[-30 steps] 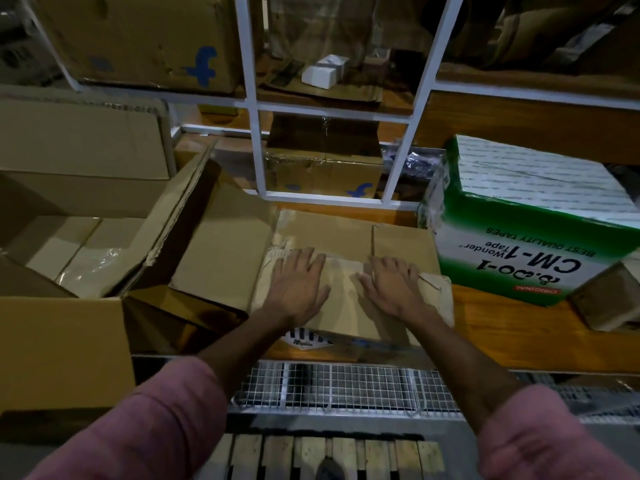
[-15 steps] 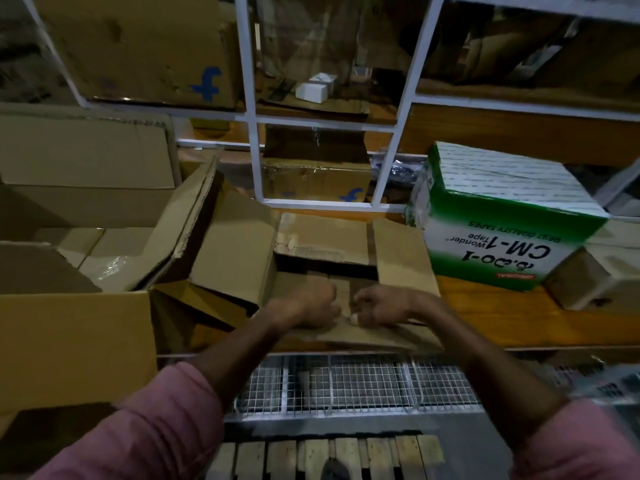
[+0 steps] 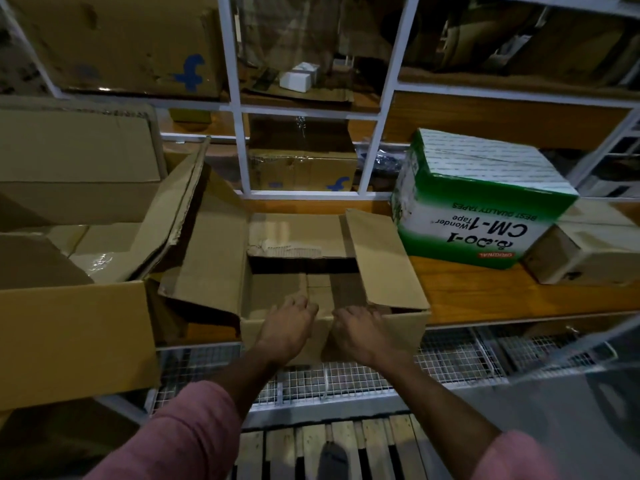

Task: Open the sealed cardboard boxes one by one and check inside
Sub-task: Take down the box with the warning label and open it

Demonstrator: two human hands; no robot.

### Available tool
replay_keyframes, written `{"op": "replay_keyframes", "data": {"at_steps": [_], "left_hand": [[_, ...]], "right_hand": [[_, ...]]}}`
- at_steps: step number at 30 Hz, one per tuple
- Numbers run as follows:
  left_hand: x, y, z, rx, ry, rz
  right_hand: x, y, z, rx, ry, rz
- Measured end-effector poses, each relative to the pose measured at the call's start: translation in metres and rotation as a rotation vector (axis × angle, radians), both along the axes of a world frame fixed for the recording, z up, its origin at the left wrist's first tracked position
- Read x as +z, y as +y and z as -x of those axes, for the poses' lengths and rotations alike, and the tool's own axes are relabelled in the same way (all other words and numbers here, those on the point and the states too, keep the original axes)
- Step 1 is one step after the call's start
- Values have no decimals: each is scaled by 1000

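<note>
Cardboard box (image 3: 405, 327): brown, open at the top, at the front edge of the wooden bench (image 3: 502, 296), centre of view.
Box flaps: left flap (image 3: 211, 258) and right flap (image 3: 381, 261) stand up and lean outward; far flap (image 3: 294, 237) is folded back, with a torn edge.
Box inside: plain brown cardboard shows at the bottom; nothing else can be made out in the dim light.
Left hand (image 3: 287, 327): on the near rim of the box, fingers curled over it and grasping the near flap.
Right hand (image 3: 356, 332): just beside the left hand, fingers curled over the same rim, grasping it.
Sleeves: pink, on both forearms.
Green and white box (image 3: 485, 216): closed, printed "CM-1 Tape", on the bench to the right, well apart from the cardboard box.
Large box (image 3: 69, 341): open, brown, to the left.
Shelf frame (image 3: 377, 133): white metal, behind the bench, holding further brown boxes.
Wire rack (image 3: 450, 362): below the bench edge.
</note>
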State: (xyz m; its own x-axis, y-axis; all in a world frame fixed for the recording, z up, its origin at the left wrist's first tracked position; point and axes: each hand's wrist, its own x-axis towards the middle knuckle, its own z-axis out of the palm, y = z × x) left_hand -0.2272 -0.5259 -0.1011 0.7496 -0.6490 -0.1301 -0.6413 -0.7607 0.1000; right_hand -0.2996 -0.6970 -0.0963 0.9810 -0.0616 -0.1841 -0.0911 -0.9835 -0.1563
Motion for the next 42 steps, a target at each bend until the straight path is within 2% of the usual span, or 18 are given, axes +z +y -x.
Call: {"op": "replay_keyframes", "data": {"at_steps": [4,8,11,14,17,23,33,37,39,42], "left_hand": [[-4,8,-3,19,43,90],[-7,13,-7,77,105,177],[-6,4,-2,157,41,170],[-13,-1,-2,192,-27,121],[-22,-1,-5,208,-79,74],[-30,-2,-7,204,-133,71],[-31,0,-1,202,-211,67],[-23,-2,0,280,-114,98],[-18,-4,-2,325,-15,209],[-10,-7,-8,357,32,336]], "right_hand": [[-5,-7,1,-147,-9,-18],[2,-34,-8,-281,-189,38],[9,-62,-11,-333,-296,141],[12,-91,-7,-408,-225,132],[5,-104,-4,-352,-119,167],[-7,-94,-18,-338,-41,137],[-12,-92,-15,-323,-79,102],[-8,-78,-10,-311,-125,56],[-6,-70,-9,-305,-179,34],[0,-59,-15,-303,-253,-42]]}}
